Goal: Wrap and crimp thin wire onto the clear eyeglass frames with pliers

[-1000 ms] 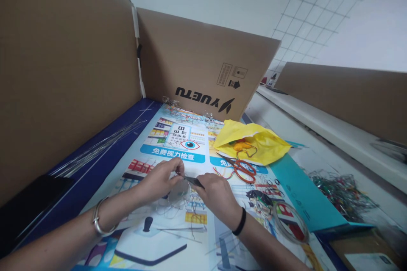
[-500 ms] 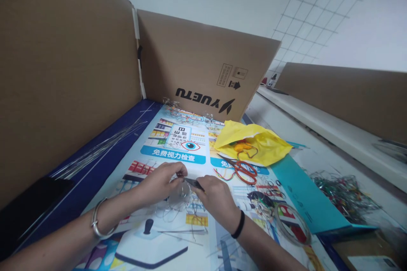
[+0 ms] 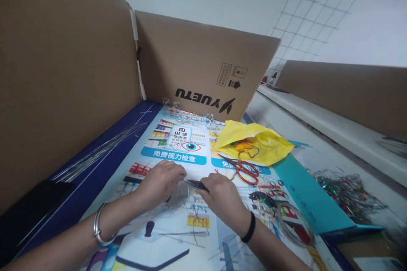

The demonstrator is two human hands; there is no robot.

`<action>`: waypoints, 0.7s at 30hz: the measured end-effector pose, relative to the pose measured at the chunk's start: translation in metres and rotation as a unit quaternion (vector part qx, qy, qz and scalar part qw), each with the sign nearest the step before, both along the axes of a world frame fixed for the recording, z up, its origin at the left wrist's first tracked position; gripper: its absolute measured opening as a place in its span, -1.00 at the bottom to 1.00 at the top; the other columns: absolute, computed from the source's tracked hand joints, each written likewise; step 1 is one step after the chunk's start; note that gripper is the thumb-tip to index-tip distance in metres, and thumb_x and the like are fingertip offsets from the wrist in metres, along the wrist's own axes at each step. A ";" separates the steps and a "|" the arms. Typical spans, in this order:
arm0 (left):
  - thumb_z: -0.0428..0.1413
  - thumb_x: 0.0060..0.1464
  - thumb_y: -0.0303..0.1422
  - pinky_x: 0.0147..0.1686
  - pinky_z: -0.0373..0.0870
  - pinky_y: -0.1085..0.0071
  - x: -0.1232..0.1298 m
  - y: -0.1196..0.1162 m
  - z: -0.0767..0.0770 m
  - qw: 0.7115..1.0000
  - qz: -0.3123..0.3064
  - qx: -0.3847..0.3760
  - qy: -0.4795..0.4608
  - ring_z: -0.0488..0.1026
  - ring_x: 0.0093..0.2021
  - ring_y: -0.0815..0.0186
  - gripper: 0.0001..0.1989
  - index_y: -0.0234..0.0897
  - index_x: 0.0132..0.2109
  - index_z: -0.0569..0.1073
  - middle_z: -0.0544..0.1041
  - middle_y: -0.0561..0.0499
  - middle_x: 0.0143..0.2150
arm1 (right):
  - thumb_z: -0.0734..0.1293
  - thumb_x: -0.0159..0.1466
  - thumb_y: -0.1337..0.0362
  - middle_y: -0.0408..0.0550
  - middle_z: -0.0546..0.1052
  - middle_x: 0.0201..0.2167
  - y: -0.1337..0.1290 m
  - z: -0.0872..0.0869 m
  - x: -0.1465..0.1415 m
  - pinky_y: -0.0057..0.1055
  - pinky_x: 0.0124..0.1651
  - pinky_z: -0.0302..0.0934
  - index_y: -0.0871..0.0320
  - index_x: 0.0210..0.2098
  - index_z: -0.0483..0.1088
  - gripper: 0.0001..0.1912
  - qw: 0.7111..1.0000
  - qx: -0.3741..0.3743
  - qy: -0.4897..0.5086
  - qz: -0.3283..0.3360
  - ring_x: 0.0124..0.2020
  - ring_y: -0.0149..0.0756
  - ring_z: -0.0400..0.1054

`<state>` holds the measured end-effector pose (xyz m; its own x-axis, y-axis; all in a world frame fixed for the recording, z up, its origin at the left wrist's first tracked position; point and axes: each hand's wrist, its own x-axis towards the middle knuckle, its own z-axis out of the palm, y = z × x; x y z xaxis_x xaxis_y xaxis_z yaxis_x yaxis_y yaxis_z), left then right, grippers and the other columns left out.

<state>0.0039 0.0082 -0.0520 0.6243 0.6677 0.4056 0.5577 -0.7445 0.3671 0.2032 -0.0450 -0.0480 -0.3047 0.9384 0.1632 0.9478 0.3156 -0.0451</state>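
My left hand (image 3: 162, 182), with a silver bangle on its wrist, is closed on a thin wire piece (image 3: 182, 192) that shows faintly below its fingertips. Across from it, my right hand (image 3: 222, 199) with a black band is wrapped round dark pliers (image 3: 197, 184). The pliers' tips point left, close to my left fingertips; whether they touch the wire is too small to tell. Below the hands, loose thin wires (image 3: 195, 216) lie on the printed poster sheet (image 3: 136, 224). Orange-handled scissors (image 3: 246, 172) rest to the upper right of my right hand.
A yellow pouch (image 3: 254, 139) holds orange thread. At the right are a clear round container (image 3: 295, 224) and a tangled pile of wires (image 3: 346, 190). Straight wires (image 3: 101, 152) lie at the left. Cardboard panels (image 3: 197, 59) stand behind and left.
My left hand has turned, its fingers now more closed over the wire. The right hand and the pliers have shifted slightly right and down.
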 end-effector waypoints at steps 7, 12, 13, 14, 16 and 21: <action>-0.09 0.18 -0.44 -0.27 0.19 0.34 0.001 -0.001 -0.001 0.999 -0.002 0.034 -0.016 0.36 -0.34 0.29 -0.81 -0.28 -0.31 0.41 0.49 0.03 -0.39 | 0.29 0.19 0.18 -0.08 0.41 -0.43 -0.002 0.000 -0.005 -0.33 -0.19 0.02 0.12 -0.40 0.35 -0.86 0.998 0.059 -0.029 0.008 -0.32 -0.24 0.25; -0.09 0.17 -0.46 -0.28 0.19 0.34 0.002 -0.005 0.000 0.998 0.010 0.053 -0.026 0.35 -0.35 0.30 -0.81 -0.29 -0.34 0.40 0.47 0.02 -0.42 | 0.32 0.16 0.28 -0.06 0.39 -0.42 -0.003 0.001 -0.011 -0.26 -0.18 0.00 0.13 -0.38 0.33 -0.93 0.992 0.110 -0.066 0.005 -0.33 -0.19 0.22; -0.09 0.17 -0.46 -0.28 0.19 0.34 0.002 -0.005 0.000 0.998 0.011 0.056 -0.030 0.34 -0.36 0.30 -0.81 -0.29 -0.34 0.40 0.47 0.02 -0.42 | 0.32 0.15 0.30 -0.06 0.38 -0.43 -0.004 0.000 -0.012 -0.26 -0.20 -0.01 0.13 -0.39 0.32 -0.94 0.990 0.119 -0.072 0.004 -0.34 -0.20 0.21; -0.09 0.16 -0.47 -0.29 0.19 0.34 0.002 -0.006 0.000 0.998 0.013 0.059 -0.034 0.34 -0.37 0.30 -0.81 -0.29 -0.34 0.40 0.46 0.02 -0.43 | 0.32 0.15 0.32 -0.06 0.38 -0.43 -0.004 0.000 -0.013 -0.26 -0.21 -0.01 0.13 -0.38 0.32 -0.94 0.989 0.128 -0.076 0.003 -0.35 -0.20 0.20; -0.09 0.16 -0.46 -0.29 0.19 0.33 0.003 -0.006 0.000 0.997 0.017 0.065 -0.043 0.34 -0.38 0.30 -0.81 -0.29 -0.34 0.40 0.46 0.03 -0.44 | 0.32 0.15 0.33 -0.07 0.37 -0.44 -0.004 -0.002 -0.014 -0.26 -0.22 -0.01 0.14 -0.37 0.31 -0.93 0.987 0.140 -0.081 0.004 -0.36 -0.21 0.19; -0.09 0.16 -0.46 -0.31 0.20 0.33 0.004 -0.006 -0.003 0.995 0.025 0.072 -0.059 0.34 -0.38 0.29 -0.80 -0.30 -0.35 0.40 0.45 0.01 -0.45 | 0.29 0.18 0.33 -0.07 0.37 -0.43 -0.005 -0.006 -0.013 -0.25 -0.23 -0.01 0.14 -0.34 0.30 -0.95 0.985 0.148 -0.085 0.006 -0.35 -0.20 0.19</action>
<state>0.0079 0.0018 -0.0548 0.5339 0.6262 0.5681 0.5543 -0.7666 0.3241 0.1900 -0.0498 -0.0539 -0.3612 0.8541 0.3743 0.9302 0.3019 0.2086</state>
